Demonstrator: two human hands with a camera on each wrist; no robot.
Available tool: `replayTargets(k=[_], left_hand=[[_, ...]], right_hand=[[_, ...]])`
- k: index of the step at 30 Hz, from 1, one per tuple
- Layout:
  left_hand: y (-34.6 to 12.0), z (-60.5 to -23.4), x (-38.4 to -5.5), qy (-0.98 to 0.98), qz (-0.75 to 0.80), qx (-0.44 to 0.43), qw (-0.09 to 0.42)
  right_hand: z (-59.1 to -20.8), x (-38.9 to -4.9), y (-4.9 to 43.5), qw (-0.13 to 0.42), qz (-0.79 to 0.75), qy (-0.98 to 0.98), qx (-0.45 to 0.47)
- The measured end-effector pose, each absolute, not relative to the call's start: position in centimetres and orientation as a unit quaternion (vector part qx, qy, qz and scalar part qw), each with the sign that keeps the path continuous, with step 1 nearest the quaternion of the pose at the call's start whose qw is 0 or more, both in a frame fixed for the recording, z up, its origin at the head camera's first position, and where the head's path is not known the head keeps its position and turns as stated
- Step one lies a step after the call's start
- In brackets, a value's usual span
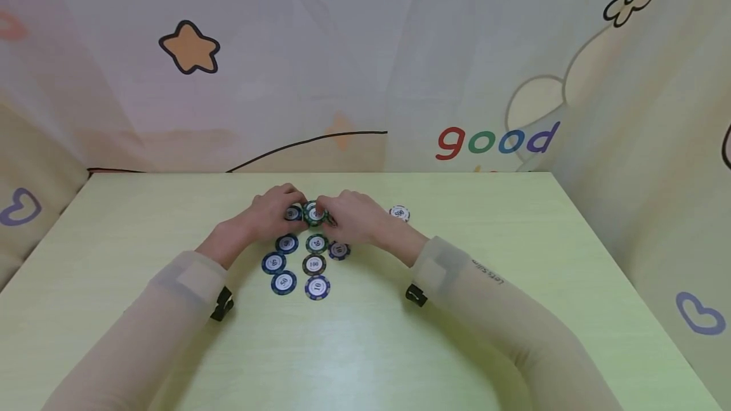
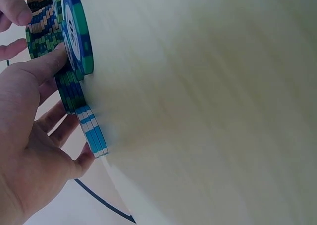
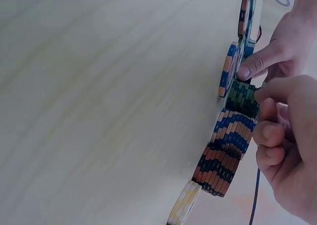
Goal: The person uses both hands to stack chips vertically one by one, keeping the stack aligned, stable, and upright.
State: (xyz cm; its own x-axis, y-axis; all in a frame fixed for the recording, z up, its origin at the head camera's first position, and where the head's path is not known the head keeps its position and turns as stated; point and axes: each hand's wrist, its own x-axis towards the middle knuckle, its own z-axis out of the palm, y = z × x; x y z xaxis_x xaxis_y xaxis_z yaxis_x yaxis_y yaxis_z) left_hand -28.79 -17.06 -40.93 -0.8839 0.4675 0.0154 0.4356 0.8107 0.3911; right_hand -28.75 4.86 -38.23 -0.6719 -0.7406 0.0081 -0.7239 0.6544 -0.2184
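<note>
Far along the table, stacks of poker chips stand in a row between my two hands. My left hand (image 1: 273,213) has its thumb on the near side and its fingers behind a stack of dark blue poker chips (image 2: 72,91). A short stack of light blue and white chips (image 2: 92,131) is by its outer fingers. My right hand (image 1: 356,215) curls its fingers at the top of the stack of green poker chips (image 3: 241,100), partly hiding it. Orange-and-blue chips (image 3: 233,132), brown-and-black chips (image 3: 216,170) and yellow-white chips (image 3: 183,205) stand beside it.
Several single chips lie nearer me, including a 100 chip (image 1: 314,264), a 10 chip (image 1: 317,287) and a 50 chip (image 1: 283,283). A white-faced chip (image 1: 400,213) shows beyond my right wrist. A printed curtain (image 1: 342,68) hangs behind the pale table (image 1: 365,354).
</note>
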Motion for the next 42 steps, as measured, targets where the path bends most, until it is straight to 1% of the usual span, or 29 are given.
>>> replayTargets(k=[9, 20, 29, 36, 42], left_hand=[[-17.0, -41.0, -28.8, 0.95, 0.198, 0.237, 0.043], [-16.6, -40.9, -28.8, 0.954, 0.193, 0.228, 0.039], [-16.7, -40.9, -28.8, 0.953, 0.195, 0.227, 0.044], [-16.7, -40.9, -28.8, 0.954, 0.191, 0.224, 0.05], [-16.8, -40.7, -28.7, 0.955, 0.183, 0.227, 0.058]], right_hand=[[-38.4, -28.7, 4.5, 0.035, -0.092, 0.919, -0.383], [-38.3, -28.8, 4.3, 0.009, -0.091, 0.924, -0.371], [-38.4, -28.9, 4.3, 0.0, -0.095, 0.926, -0.366], [-38.6, -28.6, 4.8, 0.003, -0.093, 0.925, -0.367], [-38.6, -27.7, 5.9, 0.037, -0.061, 0.925, -0.372]])
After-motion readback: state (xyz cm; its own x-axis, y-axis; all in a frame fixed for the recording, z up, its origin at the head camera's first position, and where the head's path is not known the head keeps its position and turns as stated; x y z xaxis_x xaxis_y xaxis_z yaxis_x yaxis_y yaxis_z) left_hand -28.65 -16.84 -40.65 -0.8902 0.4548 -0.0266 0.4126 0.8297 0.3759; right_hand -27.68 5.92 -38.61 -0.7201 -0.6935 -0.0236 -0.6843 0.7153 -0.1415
